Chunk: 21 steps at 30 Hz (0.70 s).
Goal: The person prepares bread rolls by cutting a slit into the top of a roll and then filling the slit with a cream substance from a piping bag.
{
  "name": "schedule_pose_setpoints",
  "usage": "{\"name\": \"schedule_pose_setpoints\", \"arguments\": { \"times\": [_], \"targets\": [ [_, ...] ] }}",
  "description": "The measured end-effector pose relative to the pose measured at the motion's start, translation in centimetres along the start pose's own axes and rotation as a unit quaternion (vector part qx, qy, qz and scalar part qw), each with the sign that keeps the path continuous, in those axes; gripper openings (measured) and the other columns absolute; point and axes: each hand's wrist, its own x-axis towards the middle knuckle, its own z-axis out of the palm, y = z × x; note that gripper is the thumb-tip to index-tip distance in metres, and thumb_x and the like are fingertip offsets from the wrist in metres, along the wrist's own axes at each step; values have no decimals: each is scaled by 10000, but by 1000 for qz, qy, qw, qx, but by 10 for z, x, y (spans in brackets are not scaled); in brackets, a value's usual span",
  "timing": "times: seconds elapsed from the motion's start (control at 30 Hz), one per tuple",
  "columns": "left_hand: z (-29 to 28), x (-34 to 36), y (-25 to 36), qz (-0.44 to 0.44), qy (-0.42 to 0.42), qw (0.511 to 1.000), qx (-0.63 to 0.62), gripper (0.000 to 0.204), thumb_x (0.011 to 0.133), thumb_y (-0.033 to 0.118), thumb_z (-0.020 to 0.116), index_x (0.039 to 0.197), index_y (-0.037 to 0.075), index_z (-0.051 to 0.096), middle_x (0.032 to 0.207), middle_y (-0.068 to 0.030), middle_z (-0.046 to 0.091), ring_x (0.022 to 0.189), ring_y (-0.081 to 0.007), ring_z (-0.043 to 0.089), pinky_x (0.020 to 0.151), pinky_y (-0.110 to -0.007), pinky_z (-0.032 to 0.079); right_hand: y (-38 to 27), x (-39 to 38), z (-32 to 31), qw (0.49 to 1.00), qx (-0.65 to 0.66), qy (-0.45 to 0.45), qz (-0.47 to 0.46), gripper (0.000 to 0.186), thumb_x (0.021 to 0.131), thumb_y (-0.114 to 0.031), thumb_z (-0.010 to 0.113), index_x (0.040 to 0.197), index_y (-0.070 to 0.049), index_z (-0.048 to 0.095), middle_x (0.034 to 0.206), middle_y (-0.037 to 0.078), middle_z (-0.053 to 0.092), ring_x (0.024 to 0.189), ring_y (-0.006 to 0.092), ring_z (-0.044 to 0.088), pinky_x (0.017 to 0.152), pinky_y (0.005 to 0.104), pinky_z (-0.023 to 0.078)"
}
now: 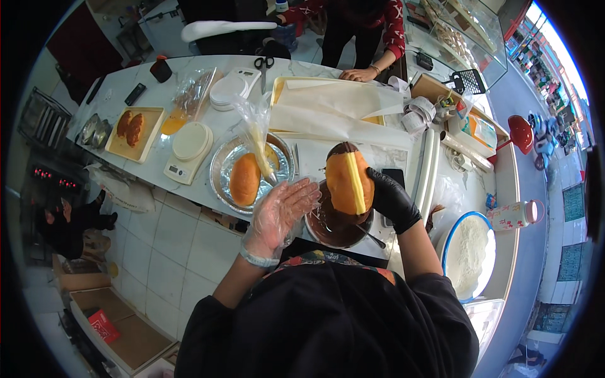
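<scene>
1 bun (pixel 345 183) in R grip (pixel 396 203), by R edge; L grip (pixel 282 213) nr.

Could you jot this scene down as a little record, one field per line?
Left hand: clear plastic glove, open
Right hand: black glove, holding the striped roll
Roll's look: golden brown, yellow stripe, dark brown far end
Below it: sauce bowl, dark brown contents
Silver bowl: plain roll, piping bag leaning in
Far side: another person's hand

Scissors (pixel 264 74) beside a white scale (pixel 229 91)
</scene>
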Motion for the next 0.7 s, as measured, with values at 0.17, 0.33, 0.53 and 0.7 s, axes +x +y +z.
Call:
{"name": "schedule_pose_setpoints", "arguments": {
  "times": [0.17, 0.33, 0.53, 0.7],
  "targets": [
    [0, -5, 0, -7, -24, 999, -24, 500, 940, 310, 349, 1226, -99, 386, 1229, -241, 466, 1132, -338, 477, 955, -447, 408, -3, -9, -10, 999, 33, 2, 0, 452, 846, -226, 577, 1189, 39, 452, 1126, 146, 563, 1023, 234, 558, 927, 341, 417],
    [-6, -5, -1, 1, -20, 1000, 8, 487, 943, 303, 342, 1229, -88, 391, 1231, -237, 466, 1131, -345, 478, 945, -451, 417, -3, -19, -13, 998, 25, 4, -57, 443, 837, -231, 592, 1173, 30, 471, 1109, 135, 573, 1012, 233, 562, 922, 345, 421],
    [-12, -9, -1, 0, -2, 1000, 23, 459, 943, 295, 338, 1229, -58, 410, 1220, -217, 484, 1103, -335, 506, 934, -439, 428, 6, -22, -22, 996, 69, 21, -51, 414, 831, -229, 605, 1142, 25, 504, 1077, 126, 591, 985, 229, 579, 881, 345, 453],
    [-18, -11, 0, 21, 9, 999, 48, 447, 935, 302, 367, 1211, -41, 444, 1156, -187, 540, 1002, -295, 575, 898, -397, 456, 13, -19, -20, 995, 83, 14, -53, 410, 849, -244, 578, 1152, 21, 498, 1083, 117, 587, 973, 221, 579, 873, 342, 457]
  ]
}}
